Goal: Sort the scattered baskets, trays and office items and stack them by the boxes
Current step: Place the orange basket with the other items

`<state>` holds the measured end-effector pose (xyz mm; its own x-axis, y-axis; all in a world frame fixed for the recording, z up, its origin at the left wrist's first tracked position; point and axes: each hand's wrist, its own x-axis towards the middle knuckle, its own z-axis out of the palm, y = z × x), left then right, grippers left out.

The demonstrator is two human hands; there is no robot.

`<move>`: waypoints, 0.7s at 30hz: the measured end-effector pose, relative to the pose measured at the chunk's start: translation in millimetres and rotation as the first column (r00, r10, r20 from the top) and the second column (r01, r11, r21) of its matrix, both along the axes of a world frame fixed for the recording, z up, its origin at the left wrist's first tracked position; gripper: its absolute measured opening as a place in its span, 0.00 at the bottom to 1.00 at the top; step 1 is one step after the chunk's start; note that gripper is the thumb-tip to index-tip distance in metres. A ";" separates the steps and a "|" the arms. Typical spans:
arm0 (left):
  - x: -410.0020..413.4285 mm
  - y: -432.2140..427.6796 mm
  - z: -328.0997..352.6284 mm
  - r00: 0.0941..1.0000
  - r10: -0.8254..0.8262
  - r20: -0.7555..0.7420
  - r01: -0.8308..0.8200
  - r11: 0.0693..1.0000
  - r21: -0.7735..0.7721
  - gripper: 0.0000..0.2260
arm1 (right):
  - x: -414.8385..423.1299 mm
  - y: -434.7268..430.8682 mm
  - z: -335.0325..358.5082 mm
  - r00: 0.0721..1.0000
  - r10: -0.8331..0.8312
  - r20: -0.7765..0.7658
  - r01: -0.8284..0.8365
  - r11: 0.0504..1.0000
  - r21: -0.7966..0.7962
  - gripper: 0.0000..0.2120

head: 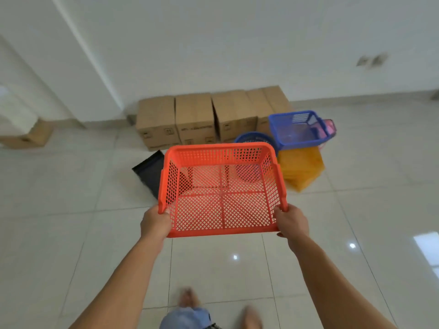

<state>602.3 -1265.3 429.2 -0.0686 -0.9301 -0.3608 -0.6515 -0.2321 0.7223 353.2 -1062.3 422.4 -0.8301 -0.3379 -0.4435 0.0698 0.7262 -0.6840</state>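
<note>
Left hand [155, 222] and right hand [291, 222] grip the orange perforated plastic basket [221, 205] at its near corners; hold it level and set it down by the far brown cardboard boxes [197, 117].

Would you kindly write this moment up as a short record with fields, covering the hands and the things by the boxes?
held: red basket, empty, above the floor
left hand: grips its near left corner
right hand: grips its near right corner
boxes: cardboard row along the wall
in front of boxes: blue rectangular basket, round blue basket, yellow trays, black tray
floor: pale glossy tiles
</note>
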 end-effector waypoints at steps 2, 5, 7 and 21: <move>11.8 -19.5 -5.9 0.999 0.051 0.015 -0.051 0.998 0.032 0.07 | 2.8 -28.9 -3.3 0.999 0.047 0.012 -0.047 0.999 0.002 0.07; 27.9 -53.3 -15.1 0.993 0.121 -0.007 -0.120 0.988 0.100 0.07 | 7.0 -76.3 -8.1 0.995 0.095 0.024 -0.095 0.995 -0.003 0.08; 37.4 -79.0 -20.7 0.987 0.156 -0.029 -0.151 0.978 0.147 0.06 | 11.5 -110.0 -11.7 0.994 0.110 0.029 -0.110 0.994 -0.008 0.08; 111.8 -271.4 -28.9 0.967 0.252 -0.042 -0.229 0.926 0.300 0.08 | 100.6 -321.6 -33.8 0.990 0.125 0.066 -0.127 0.991 0.038 0.11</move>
